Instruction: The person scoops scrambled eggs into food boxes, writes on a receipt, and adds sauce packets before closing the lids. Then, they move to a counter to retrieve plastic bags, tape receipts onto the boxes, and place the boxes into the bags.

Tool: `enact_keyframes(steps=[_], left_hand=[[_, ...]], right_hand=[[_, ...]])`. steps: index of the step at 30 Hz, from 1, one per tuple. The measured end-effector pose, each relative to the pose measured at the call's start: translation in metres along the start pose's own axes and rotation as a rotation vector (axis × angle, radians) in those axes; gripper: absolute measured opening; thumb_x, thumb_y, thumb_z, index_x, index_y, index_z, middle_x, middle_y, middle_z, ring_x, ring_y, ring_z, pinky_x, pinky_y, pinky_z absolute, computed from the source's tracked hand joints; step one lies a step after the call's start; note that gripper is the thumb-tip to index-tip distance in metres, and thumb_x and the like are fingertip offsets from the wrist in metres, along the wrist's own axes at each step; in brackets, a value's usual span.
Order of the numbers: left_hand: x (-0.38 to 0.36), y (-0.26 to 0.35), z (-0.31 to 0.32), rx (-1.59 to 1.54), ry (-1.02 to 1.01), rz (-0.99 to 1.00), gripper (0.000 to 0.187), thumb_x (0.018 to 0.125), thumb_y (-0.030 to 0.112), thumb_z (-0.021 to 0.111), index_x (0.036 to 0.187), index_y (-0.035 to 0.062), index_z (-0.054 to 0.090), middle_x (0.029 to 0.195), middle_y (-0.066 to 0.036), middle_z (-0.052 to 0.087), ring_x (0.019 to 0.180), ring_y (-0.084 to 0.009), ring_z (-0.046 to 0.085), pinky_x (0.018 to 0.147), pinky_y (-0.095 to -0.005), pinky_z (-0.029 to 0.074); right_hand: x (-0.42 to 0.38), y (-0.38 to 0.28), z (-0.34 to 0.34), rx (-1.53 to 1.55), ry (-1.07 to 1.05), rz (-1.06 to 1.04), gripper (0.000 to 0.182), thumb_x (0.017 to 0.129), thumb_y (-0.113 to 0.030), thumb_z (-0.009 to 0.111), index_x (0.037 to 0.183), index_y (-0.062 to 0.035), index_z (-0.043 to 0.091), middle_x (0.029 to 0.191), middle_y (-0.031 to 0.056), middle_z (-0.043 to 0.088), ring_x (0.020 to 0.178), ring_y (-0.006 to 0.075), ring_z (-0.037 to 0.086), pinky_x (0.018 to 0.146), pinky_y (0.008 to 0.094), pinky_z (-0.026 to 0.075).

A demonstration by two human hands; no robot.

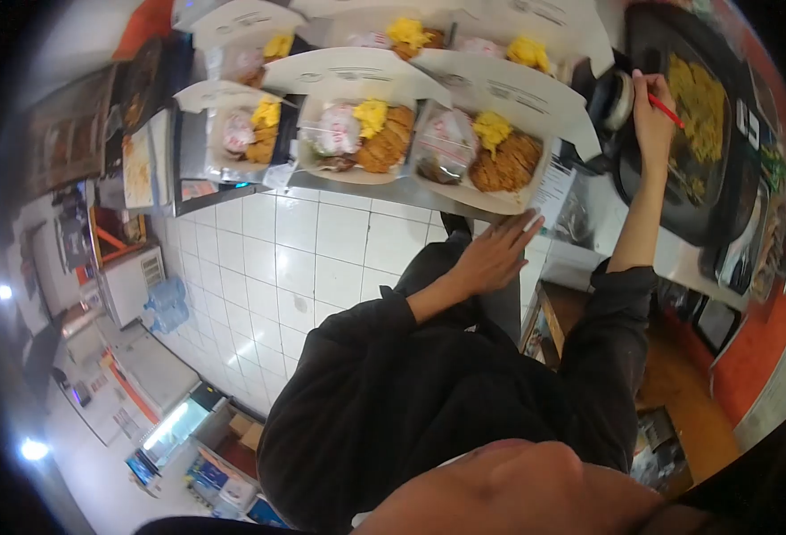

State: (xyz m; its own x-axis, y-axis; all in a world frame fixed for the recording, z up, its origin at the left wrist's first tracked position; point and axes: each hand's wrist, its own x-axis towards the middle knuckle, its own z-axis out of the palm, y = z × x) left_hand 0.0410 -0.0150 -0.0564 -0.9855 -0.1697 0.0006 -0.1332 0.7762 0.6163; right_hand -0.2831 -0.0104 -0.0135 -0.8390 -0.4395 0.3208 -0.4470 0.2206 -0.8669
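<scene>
My right hand (655,120) is closed around a thin red utensil handle (666,111); its working end cannot be made out. It is over the left side of a large black pan (629,183) holding yellow scrambled egg (698,107). My left hand (498,257), fingers stretched, rests by the counter edge below the nearest open box (536,183), with a small white band or strip at one fingertip. That box contains a sliced fried cutlet (507,164), a lump of egg (491,130) and a wrapped bundle (446,141).
Several more open boxes (357,85) with similar food stand in rows along the counter. A round black container (616,100) sits between boxes and pan. White floor tiles (295,250) lie below, with blue water bottles (167,303) at left. A wooden cabinet (687,392) is at right.
</scene>
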Motion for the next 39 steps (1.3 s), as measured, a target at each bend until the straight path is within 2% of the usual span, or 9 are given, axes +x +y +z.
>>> enact_keyframes(steps=[6, 10, 14, 16, 18, 21, 33, 37, 39], left_hand=[[-0.025, -0.003, -0.028, -0.082, 0.076, 0.096, 0.065, 0.077, 0.017, 0.062, 0.136, 0.0099, 0.035, 0.13, -0.013, 0.043, 0.114, -0.0316, 0.047, 0.1, -0.0428, 0.036], [-0.052, -0.055, -0.08, 0.037, 0.405, -0.018, 0.032, 0.075, 0.009, 0.06, 0.106, 0.0106, 0.059, 0.104, -0.006, 0.058, 0.094, -0.0273, 0.055, 0.077, -0.039, 0.044], [-0.095, -0.11, -0.163, 0.362, 0.734, -0.371, 0.04, 0.073, 0.007, 0.064, 0.112, 0.0103, 0.055, 0.108, -0.009, 0.057, 0.102, -0.0285, 0.051, 0.087, -0.0407, 0.036], [-0.107, -0.129, -0.188, 0.448, 0.755, -0.544, 0.051, 0.072, 0.013, 0.069, 0.12, 0.0179, 0.053, 0.126, -0.012, 0.045, 0.117, -0.0322, 0.037, 0.096, -0.0425, 0.03], [-0.114, -0.146, -0.194, 0.431, 0.729, -0.501, 0.038, 0.073, 0.018, 0.07, 0.11, 0.019, 0.06, 0.133, -0.01, 0.04, 0.124, -0.0337, 0.03, 0.1, -0.0456, 0.024], [-0.113, -0.163, -0.194, 0.507, 0.601, -0.458, 0.02, 0.074, 0.022, 0.07, 0.093, 0.0196, 0.066, 0.139, -0.007, 0.037, 0.128, -0.0328, 0.025, 0.102, -0.0503, 0.016], [-0.073, -0.08, -0.244, 0.576, 0.751, -0.314, 0.008, 0.076, 0.022, 0.067, 0.082, 0.0169, 0.067, 0.14, -0.007, 0.038, 0.127, -0.0367, 0.027, 0.103, -0.0515, 0.015], [-0.035, -0.019, -0.242, 0.163, 0.704, -0.312, 0.008, 0.074, 0.019, 0.068, 0.081, 0.0155, 0.067, 0.139, -0.007, 0.04, 0.127, -0.0379, 0.027, 0.104, -0.0507, 0.015], [0.007, 0.035, -0.231, 0.443, 0.664, -0.195, 0.01, 0.071, 0.017, 0.069, 0.08, 0.0147, 0.066, 0.138, -0.008, 0.041, 0.127, -0.0374, 0.027, 0.103, -0.0507, 0.017]], right_hand=[[0.03, 0.008, 0.005, -0.261, -0.19, 0.177, 0.047, 0.082, -0.044, 0.064, 0.075, 0.0018, 0.061, 0.063, 0.0053, 0.052, 0.062, 0.0108, 0.045, 0.061, 0.0255, 0.039], [0.054, 0.012, -0.002, -0.318, -0.361, 0.205, 0.048, 0.081, -0.049, 0.062, 0.087, -0.0016, 0.063, 0.072, 0.0091, 0.059, 0.068, 0.0135, 0.052, 0.067, 0.0292, 0.042], [0.002, -0.077, 0.004, -0.851, 0.045, -0.073, 0.044, 0.082, -0.045, 0.062, 0.092, -0.0018, 0.062, 0.078, 0.0118, 0.062, 0.069, 0.0175, 0.057, 0.067, 0.0309, 0.044], [-0.034, -0.122, 0.013, -0.64, 0.284, -0.072, 0.034, 0.084, -0.035, 0.062, 0.098, -0.0038, 0.062, 0.082, 0.0065, 0.06, 0.072, 0.0184, 0.056, 0.068, 0.0311, 0.044], [-0.089, -0.11, 0.039, -0.077, -0.008, -0.097, 0.023, 0.084, -0.027, 0.062, 0.093, -0.0059, 0.062, 0.077, 0.0068, 0.058, 0.069, 0.0193, 0.056, 0.066, 0.0314, 0.045], [-0.152, -0.122, 0.087, -0.492, -0.477, -0.209, 0.019, 0.078, -0.025, 0.066, 0.085, -0.0076, 0.061, 0.083, 0.0086, 0.057, 0.075, 0.0276, 0.058, 0.064, 0.0385, 0.045], [-0.163, -0.131, 0.057, -0.004, -0.435, -0.445, 0.012, 0.08, -0.005, 0.063, 0.089, -0.0024, 0.055, 0.091, 0.0101, 0.06, 0.081, 0.025, 0.058, 0.074, 0.0334, 0.044], [-0.155, -0.143, -0.029, 0.259, -0.386, -0.017, 0.009, 0.091, -0.008, 0.052, 0.097, -0.002, 0.048, 0.094, 0.0109, 0.063, 0.085, 0.0154, 0.06, 0.08, 0.0246, 0.042], [-0.147, -0.124, -0.079, 0.328, -0.221, 0.075, 0.009, 0.092, -0.009, 0.051, 0.096, -0.0023, 0.046, 0.092, 0.0112, 0.062, 0.086, 0.014, 0.059, 0.079, 0.0241, 0.042]])
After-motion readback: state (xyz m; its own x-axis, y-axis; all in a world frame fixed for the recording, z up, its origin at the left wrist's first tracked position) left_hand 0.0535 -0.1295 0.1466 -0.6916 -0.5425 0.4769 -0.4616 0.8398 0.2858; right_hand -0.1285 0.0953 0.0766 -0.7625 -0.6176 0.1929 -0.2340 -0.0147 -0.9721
